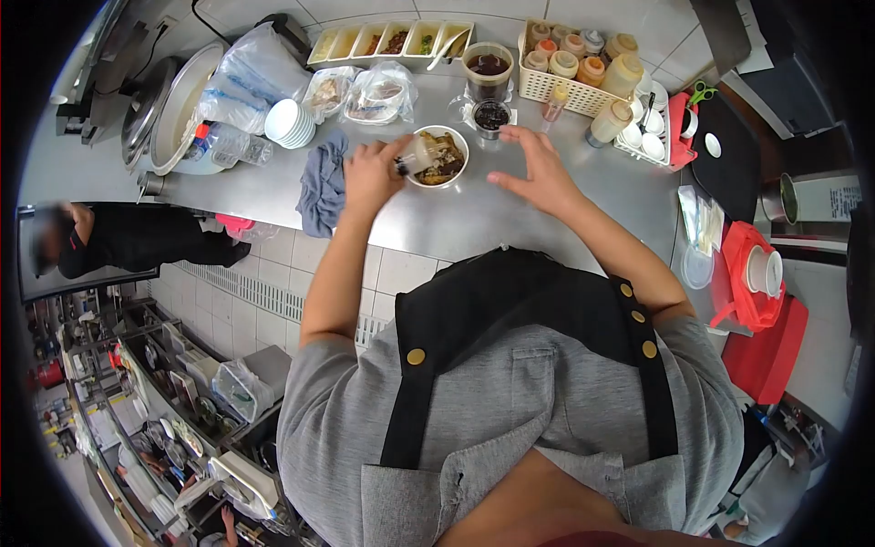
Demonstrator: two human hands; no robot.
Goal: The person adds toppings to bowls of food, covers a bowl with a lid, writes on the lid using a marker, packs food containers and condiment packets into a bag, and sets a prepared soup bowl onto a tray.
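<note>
The left hand (369, 176) has its fingers closed around a small translucent container (422, 156), tilted over the round white bowl (437, 185) on the smooth metal counter (437, 223); a slack grip could drop it into the lumpy, glossy food (447, 145). The right hand (543, 173), fingers spread and holding nothing, could tip the small round cup (489, 134) if swept inward. Beyond stands a clear cylindrical tub (488, 88) of dark liquid.

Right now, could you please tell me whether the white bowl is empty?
Not empty: brownish food shows inside the white bowl; its depth cannot be told.
</note>
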